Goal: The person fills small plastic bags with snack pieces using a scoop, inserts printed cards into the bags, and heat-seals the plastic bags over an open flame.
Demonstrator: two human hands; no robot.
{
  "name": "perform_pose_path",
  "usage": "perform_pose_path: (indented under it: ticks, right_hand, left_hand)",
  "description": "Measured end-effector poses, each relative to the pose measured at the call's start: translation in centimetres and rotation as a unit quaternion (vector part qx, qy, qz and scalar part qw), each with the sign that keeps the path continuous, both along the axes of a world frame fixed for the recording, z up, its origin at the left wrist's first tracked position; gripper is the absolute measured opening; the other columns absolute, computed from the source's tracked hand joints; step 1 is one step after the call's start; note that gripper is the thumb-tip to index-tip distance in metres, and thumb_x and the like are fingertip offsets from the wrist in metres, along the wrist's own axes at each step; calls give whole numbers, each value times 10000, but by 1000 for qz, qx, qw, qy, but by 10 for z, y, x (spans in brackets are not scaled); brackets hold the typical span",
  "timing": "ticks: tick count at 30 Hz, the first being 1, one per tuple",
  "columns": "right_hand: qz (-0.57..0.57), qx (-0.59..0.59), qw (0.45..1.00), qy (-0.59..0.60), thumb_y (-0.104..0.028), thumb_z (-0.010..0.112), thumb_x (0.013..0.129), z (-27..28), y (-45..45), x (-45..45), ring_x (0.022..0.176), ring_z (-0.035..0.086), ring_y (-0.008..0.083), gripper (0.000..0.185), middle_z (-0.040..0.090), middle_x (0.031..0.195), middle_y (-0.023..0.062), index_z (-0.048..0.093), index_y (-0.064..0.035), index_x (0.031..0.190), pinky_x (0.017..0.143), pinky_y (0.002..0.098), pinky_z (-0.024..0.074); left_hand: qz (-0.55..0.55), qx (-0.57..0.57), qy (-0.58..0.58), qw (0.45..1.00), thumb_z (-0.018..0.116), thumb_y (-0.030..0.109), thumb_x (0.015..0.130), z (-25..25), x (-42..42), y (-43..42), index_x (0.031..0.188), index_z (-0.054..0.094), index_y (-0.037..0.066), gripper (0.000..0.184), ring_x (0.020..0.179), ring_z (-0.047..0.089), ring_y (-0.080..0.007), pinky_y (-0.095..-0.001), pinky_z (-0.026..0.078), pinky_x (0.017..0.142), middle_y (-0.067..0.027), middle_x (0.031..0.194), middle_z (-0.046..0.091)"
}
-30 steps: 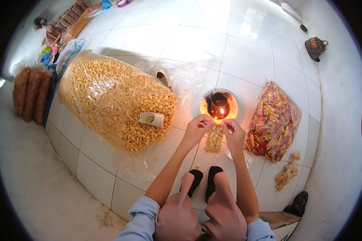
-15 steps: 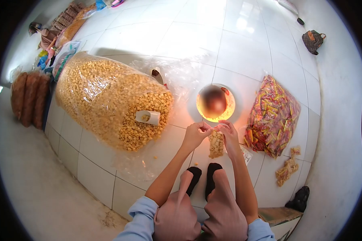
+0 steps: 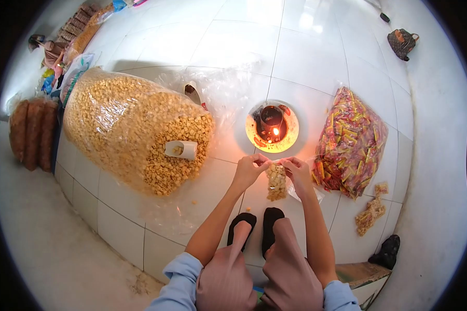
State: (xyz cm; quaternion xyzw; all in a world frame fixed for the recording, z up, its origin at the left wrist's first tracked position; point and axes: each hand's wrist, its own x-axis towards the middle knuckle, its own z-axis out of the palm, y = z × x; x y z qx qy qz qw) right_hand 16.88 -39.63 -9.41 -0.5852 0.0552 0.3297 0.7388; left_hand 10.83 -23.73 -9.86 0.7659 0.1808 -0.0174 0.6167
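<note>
We hold the small snack bag (image 3: 276, 185) between our feet (image 3: 270, 228) and the flame (image 3: 276, 131), its long axis running away from us, top toward the flame, filled end toward our feet. The grip of our left hand (image 3: 248, 170) and right hand (image 3: 297, 172) is pinched closed on that top. A round basin (image 3: 254, 140) surrounds the flame; a large snack sack (image 3: 109, 116) lies left, bagged packets (image 3: 349, 147) right.

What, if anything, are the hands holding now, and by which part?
A small clear packet of snack pieces, pinched at its top end by the left hand and the right hand.
</note>
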Motion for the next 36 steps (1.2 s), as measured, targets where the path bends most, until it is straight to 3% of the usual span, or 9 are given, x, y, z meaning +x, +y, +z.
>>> perform_pose_path:
  ticks: [6, 9, 13, 19, 27, 36]
  right_hand:
    - [-36, -64, 997, -9, -158, 605, 804, -25, -4, 5, 682, 591, 104, 187, 612, 780, 55, 593, 17, 870, 658, 224, 483]
    - [-56, -36, 998, 19, -164, 613, 798, -31, -2, 7, 681, 592, 104, 194, 610, 768, 49, 592, 16, 868, 662, 219, 482]
    - [-20, -55, 998, 32, -172, 596, 810, -36, 1, 17, 703, 592, 116, 198, 614, 819, 60, 571, 2, 902, 680, 236, 477]
    - [-35, -100, 994, -28, -128, 617, 786, -50, 1, 34, 675, 588, 97, 159, 612, 765, 45, 595, 7, 867, 640, 205, 484]
    - [-66, -26, 995, 70, -137, 602, 797, -49, 8, 32, 669, 575, 104, 169, 595, 788, 41, 570, 4, 884, 655, 218, 481]
    - [-28, -10, 998, 62, -116, 592, 785, -68, 13, 40, 646, 579, 109, 161, 604, 780, 57, 579, 25, 861, 653, 226, 485]
  left_hand:
    - [10, -8, 47, 999, 631, 181, 753, -23, 8, -6, 800, 651, 10, 179, 622, 521, -59, -219, 428, 586, -17, 660, 605]
    - [22, -14, 24, 999, 635, 191, 749, -35, 13, -4, 790, 648, 4, 191, 615, 529, -59, -221, 429, 568, -20, 648, 607]
    - [24, -7, 14, 1000, 638, 200, 745, -39, 21, -1, 783, 645, 0, 204, 618, 539, -65, -227, 433, 571, -27, 654, 611]
    - [-3, 37, 14, 999, 659, 255, 730, -39, 37, 6, 801, 651, -7, 272, 635, 572, -100, -244, 449, 596, -63, 681, 632]
    - [27, 29, 41, 998, 667, 258, 730, -49, 40, 6, 833, 653, -5, 283, 670, 597, -114, -249, 461, 631, -77, 725, 646]
    - [52, 28, 35, 998, 664, 246, 737, -53, 37, 12, 848, 650, 0, 270, 672, 595, -105, -241, 459, 629, -69, 721, 645]
